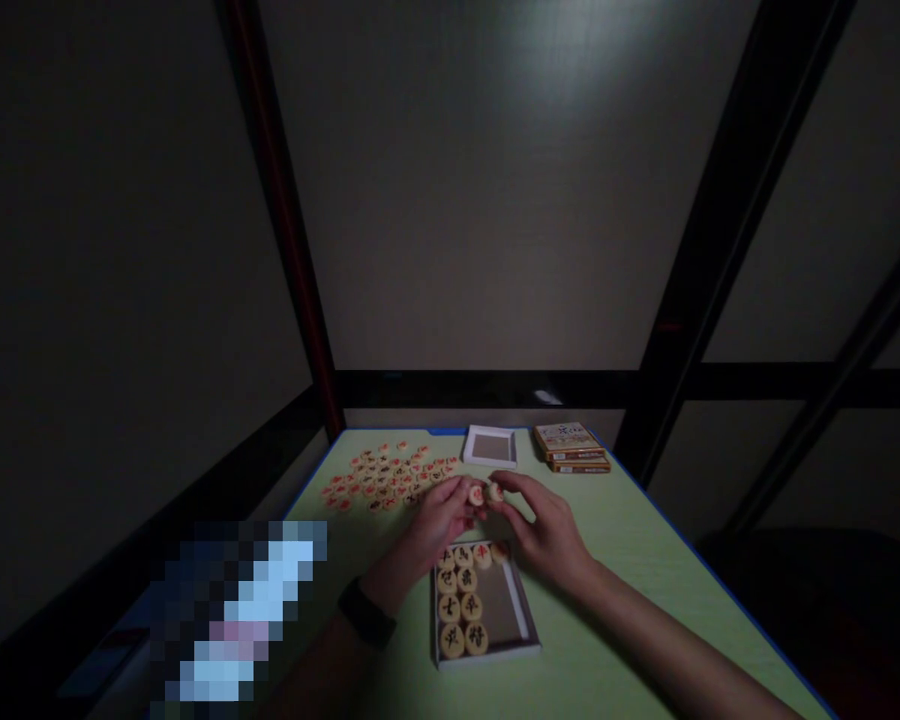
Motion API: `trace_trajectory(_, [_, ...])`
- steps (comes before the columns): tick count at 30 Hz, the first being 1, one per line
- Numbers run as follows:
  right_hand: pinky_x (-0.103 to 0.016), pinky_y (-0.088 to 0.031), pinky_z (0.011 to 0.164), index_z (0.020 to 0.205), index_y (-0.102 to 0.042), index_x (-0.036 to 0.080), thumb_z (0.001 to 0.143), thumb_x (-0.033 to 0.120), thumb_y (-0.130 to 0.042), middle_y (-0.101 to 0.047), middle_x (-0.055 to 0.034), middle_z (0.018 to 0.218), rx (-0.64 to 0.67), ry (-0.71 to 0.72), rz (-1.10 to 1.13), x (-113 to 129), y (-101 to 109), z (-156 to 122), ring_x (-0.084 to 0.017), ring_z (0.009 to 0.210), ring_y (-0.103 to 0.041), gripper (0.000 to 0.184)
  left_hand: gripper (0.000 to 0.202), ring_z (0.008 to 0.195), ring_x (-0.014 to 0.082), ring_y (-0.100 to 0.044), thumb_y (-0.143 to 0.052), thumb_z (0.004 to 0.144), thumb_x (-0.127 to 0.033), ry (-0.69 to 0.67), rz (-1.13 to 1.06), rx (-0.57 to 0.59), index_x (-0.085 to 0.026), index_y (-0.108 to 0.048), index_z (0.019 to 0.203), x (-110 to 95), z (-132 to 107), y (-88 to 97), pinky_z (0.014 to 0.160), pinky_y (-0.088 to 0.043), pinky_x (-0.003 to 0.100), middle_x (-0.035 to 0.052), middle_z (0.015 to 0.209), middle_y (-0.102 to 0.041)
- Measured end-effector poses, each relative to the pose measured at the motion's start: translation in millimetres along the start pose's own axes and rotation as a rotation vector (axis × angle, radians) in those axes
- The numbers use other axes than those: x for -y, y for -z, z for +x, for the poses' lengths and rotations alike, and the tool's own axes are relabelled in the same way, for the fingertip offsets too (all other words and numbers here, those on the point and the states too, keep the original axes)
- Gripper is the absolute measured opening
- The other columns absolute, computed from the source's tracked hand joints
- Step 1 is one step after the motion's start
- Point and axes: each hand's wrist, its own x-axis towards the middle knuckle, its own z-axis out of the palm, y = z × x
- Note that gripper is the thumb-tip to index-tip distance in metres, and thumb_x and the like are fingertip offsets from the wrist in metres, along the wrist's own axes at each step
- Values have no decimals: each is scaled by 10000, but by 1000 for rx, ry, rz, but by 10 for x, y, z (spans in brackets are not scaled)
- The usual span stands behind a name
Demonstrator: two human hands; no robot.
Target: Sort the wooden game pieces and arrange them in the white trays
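Note:
My left hand (444,510) is closed on a round Chinese chess piece (476,494) with a red character. Between the thumb and fingers of my right hand (538,515) is a second red-marked chess piece (496,493), close beside the first. Both hands are above the far end of a shallow box (487,660). In that box, black-marked pieces (471,606) fill two columns on the left, and red-marked pieces (482,555) sit in the far row. Past my left hand, many loose pieces (382,478) with red or black characters lie spread over the table.
A white-rimmed open box (490,432) lies at the table's far edge. To its right is a small stack of printed boxes (568,440). The green table (607,620) has a blue edge and stands near a grey wall panel. A pixelated patch covers the lower left.

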Motion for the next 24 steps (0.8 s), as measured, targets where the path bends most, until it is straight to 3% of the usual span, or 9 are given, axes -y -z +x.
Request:
trace_trajectory(5, [-340,-564,838,1074,-688,228,945,227,-548,-704,-99,1046,-68,134,63,-35,-35,-28,-204,973,-668,190,488,707,109,-588,-728,725,-605,1,115,-32,-144,-614,838,38,25,15,638,-419,221,24,791,-627])
trace_trajectory(10, [-360,-562,799,1084,-679,224,942,217,-559,-723,-91,1001,-26,177,65,-11,-100,-35,-214,929,-661,186,511,672,120,-560,-688,719,-650,-38,268,-9,-155,-584,786,95,68,18,584,-401,227,11,739,-607])
trace_trajectory(18, [-367,-533,811,1126,-594,208,965,196,-503,-708,-101,1014,-12,291,-42,2,-77,-27,-217,927,-632,184,383,609,102,-450,-572,826,-555,-180,560,-18,-182,-532,752,46,87,47,552,-376,225,-30,684,-508])
trace_trajectory(24, [-357,-520,801,1077,-549,207,976,207,-486,-676,-92,980,87,269,-98,21,-53,-27,-214,905,-609,119,273,715,133,-497,-507,868,-438,-233,615,-2,-198,-495,739,50,85,48,680,-436,245,-13,730,-526])
